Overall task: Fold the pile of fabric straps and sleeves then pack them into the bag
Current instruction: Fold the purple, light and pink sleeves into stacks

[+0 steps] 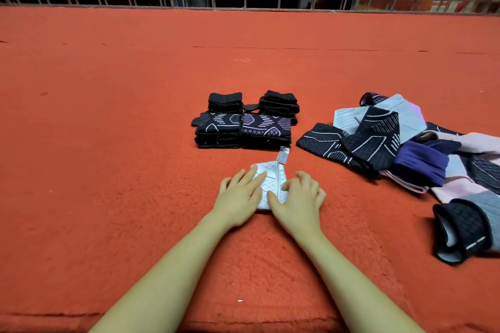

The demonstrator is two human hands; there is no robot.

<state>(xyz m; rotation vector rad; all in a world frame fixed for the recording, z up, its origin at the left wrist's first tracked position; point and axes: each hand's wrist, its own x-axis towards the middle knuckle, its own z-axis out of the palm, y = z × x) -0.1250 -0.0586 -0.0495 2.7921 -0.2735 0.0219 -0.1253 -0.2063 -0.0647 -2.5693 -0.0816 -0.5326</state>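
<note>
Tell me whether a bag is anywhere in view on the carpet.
No; only the folded stacks, the loose pile and the white sleeve under both hands lie on the red carpet.

Unfolded pile (422, 159) cut off at right edge; bag unseen.

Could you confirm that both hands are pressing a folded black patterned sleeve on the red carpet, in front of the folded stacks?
Not quite: the head view shows the left hand and right hand pressing a folded white patterned fabric sleeve, not black, on the red carpet before the dark folded stacks.
</note>
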